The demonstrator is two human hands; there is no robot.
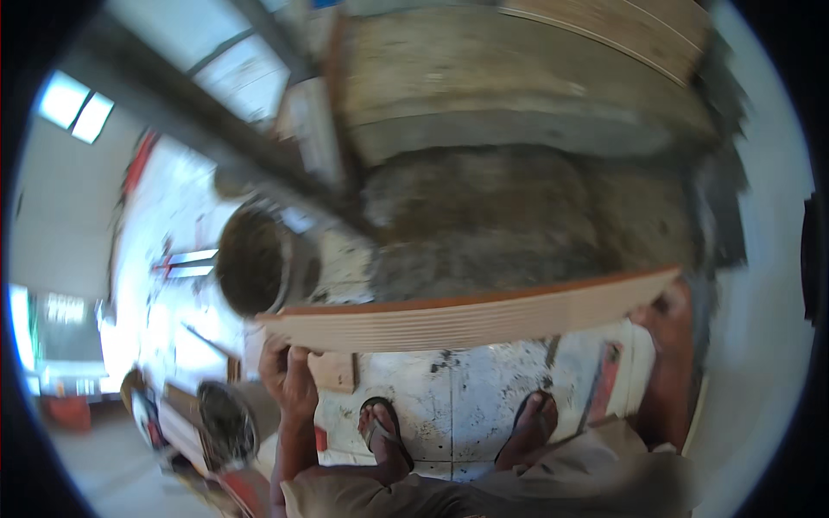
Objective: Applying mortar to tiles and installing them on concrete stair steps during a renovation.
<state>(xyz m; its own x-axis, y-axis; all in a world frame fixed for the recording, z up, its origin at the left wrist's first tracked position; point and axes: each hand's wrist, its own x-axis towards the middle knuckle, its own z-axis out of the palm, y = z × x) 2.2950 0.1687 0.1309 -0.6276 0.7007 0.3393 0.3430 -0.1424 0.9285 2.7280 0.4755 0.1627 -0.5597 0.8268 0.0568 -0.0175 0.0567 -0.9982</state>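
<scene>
1. Gripping one long ribbed plank (471, 325) with both hands, an end each. Located between the body and a patch of dark grey mortar (492, 216), over the near side of that patch as seen from above.

2. Running side to side along its long axis, roughly square to the forearms, with the right end a bit farther up the view. Looking bent too (probably just the fisheye).

3. Tilted up rather than flat: pale ribbed face toward the body, reddish-brown long edge toward the mortar.

4. Left hand (292, 380) at the left end, fingers bent and closed on the lower edge. Can't tell how far around the back.

5. Right hand (673, 318) at the right end, closed on the plank too, thumb side showing near the corner. Pretty blurry, so no luck counting fingers.

6. Key relation, judging by eye: plank straight between the two hands, mortar just beyond and nearly parallel to the long axis. Right hand nearer to the mortar, left hand farther back and closer to the big bucket (252, 261). Probably worth levelling both ends together.

7. Standing in sandals (388, 425) on spattered white floor tiles (414, 380), just behind the plank.
</scene>
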